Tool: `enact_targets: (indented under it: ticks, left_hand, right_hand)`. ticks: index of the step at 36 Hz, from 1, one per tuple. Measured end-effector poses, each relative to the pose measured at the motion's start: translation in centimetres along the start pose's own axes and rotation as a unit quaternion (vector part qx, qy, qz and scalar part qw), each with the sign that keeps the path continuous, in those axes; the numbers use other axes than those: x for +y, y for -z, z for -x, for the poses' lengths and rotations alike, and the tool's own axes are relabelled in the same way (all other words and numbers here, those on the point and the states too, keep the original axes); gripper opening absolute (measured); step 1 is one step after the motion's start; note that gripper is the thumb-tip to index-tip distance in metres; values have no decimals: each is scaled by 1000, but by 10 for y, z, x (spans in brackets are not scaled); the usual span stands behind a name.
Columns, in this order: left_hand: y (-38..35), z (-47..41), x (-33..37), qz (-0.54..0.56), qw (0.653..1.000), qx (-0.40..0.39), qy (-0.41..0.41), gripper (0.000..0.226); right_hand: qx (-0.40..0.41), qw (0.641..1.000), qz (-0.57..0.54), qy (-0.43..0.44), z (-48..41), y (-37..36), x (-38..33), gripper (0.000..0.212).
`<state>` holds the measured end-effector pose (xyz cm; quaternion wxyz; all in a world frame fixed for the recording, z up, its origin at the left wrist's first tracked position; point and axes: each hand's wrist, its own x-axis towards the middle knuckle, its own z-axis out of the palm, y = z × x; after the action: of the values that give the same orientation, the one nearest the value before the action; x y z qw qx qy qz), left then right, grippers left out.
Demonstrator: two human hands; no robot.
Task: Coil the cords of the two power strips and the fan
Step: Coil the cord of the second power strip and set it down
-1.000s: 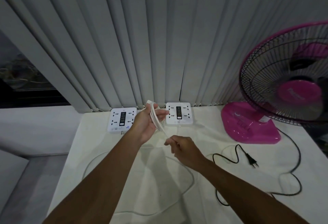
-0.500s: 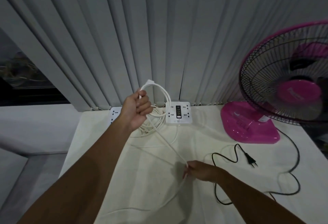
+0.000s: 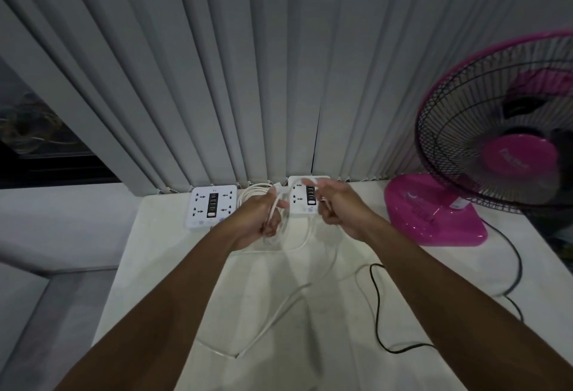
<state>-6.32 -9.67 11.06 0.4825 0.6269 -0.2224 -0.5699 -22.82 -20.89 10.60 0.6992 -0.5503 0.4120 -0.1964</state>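
Note:
Two white square power strips lie at the table's far edge: the left strip [image 3: 211, 206] and the right strip [image 3: 302, 201], partly behind my hands. My left hand [image 3: 263, 218] is closed around loops of a white cord [image 3: 280, 307], which trails down across the table toward me. My right hand [image 3: 336, 207] is raised beside it, pinching the same cord with its forefinger stretched out over the right strip. The pink fan [image 3: 508, 155] stands at the right on its pink base [image 3: 434, 214]. Its black cord [image 3: 376, 313] lies loose on the table.
Grey vertical curtains [image 3: 248, 65] hang right behind the white table [image 3: 161, 266]. The table's left edge drops to a lower grey ledge [image 3: 46, 297]. A dark window [image 3: 37, 148] shows at far left. The fan's cage overhangs the table's right side.
My right hand came up from the table near the black plug to beside my left hand, bringing the white cord with it. My left hand lowered with its loops.

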Motion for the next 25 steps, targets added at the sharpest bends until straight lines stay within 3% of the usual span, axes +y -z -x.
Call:
enact_targets:
  ticks: [3, 5, 6, 10, 16, 21, 25]
  left_hand:
    - [-6, -4, 0, 27, 1000, -10, 1, 56]
    - [-7, -6, 1, 50, 999, -4, -1, 53]
    - [-7, -7, 2, 73, 997, 1, 1, 50]
    - [-5, -7, 5, 138, 990, 2, 11, 34]
    - [-4, -13, -2, 253, 967, 11, -17, 33]
    - [-14, -14, -7, 285, 958, -1, -29, 31]
    - [-22, -8, -2, 284, 958, -30, -32, 25]
  right_hand:
    - [-65, 974, 181, 122, 12, -19, 0, 26]
    - [-33, 925, 302, 229, 19, -28, 8, 19]
    - [-19, 919, 305, 248, 23, -31, 16, 15]
    - [20, 965, 157, 209, 37, -42, 53, 19]
    - [145, 913, 324, 202, 45, -33, 100, 42]
    - [150, 956, 204, 150, 39, -42, 96, 46]
    - [137, 970, 151, 130, 36, -51, 87, 46]
